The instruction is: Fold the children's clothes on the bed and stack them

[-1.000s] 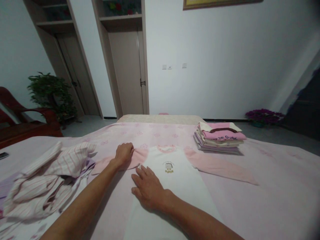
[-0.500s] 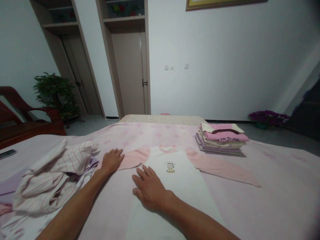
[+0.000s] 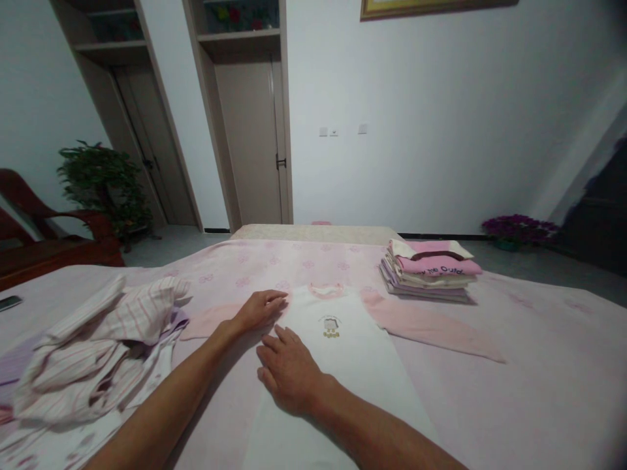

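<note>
We rested our left hand [image 3: 259, 312] and right hand [image 3: 294, 372], each grip loosely outstretched, on the flat, smooth, pink-sleeved shirt [image 3: 345, 356], right of the crumpled striped clothes [image 3: 93, 356].

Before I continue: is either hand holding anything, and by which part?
Nothing appears held: the right hand lies on the shirt's body, the left hand over one sleeve.

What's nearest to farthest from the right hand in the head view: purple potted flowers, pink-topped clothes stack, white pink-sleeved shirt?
1. White pink-sleeved shirt: under the right hand.
2. Pink-topped clothes stack: farther, rightward.
3. Purple potted flowers: far right, beyond.
</note>
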Available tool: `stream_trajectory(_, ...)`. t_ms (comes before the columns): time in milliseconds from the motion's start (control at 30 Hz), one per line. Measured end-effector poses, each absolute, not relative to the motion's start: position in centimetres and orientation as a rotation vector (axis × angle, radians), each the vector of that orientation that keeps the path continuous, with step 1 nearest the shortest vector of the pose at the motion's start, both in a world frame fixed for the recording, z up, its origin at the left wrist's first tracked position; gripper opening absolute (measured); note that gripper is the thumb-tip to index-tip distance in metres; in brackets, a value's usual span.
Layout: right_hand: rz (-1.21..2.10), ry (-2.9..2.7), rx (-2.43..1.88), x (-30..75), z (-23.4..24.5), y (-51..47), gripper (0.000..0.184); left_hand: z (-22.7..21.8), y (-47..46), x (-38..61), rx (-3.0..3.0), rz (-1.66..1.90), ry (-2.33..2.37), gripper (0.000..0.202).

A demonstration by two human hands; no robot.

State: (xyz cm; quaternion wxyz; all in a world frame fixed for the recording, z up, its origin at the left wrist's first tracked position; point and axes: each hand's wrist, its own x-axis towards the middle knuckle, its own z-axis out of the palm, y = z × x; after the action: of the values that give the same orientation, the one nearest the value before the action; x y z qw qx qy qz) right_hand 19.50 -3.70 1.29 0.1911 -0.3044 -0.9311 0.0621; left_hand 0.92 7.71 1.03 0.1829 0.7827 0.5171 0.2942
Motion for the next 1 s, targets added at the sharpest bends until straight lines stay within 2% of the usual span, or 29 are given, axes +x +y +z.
stream_trajectory(133, 0.177, -2.608, -0.729, 19.4, 0.8, -3.3, 0.014, 0.0, 8.3, 3.4, 2.367, 0.607, 1.384, 0.055)
stream_trajectory(267, 0.17, -2.594, -0.61, 19.4, 0.2, -3.1, 0.018, -1.0, 7.8, 3.5, 2.514, 0.333, 1.578, 0.064)
stream_trajectory(400, 0.226, -2.469, -0.591, 19.5, 0.1, -3.0, 0.024, -0.5, 7.7, 4.4, 2.414, 0.124, 1.924, 0.062)
stream_trajectory(533, 0.329, -2.138, -0.768, 20.0, 0.6, -2.4, 0.032, 0.3, 7.8, 7.0, 2.391, 0.157, 2.065, 0.055)
stream_trajectory(667, 0.27, -1.941, -0.96, 21.7, 1.8, -0.3, 0.035, -0.1, 6.8, 9.5, 2.44, 0.175, 2.003, 0.053)
stream_trajectory(800, 0.156, -1.926, -1.278, 26.1, 2.4, 3.4, 0.033, -0.8, 5.8, 10.4, 2.337, 0.194, 2.124, 0.06)
stream_trajectory(1000, 0.127, -2.059, -1.906, 33.8, -0.3, 7.7, 0.053, -0.7, 6.0, 10.2, 2.158, 0.159, 2.215, 0.068)
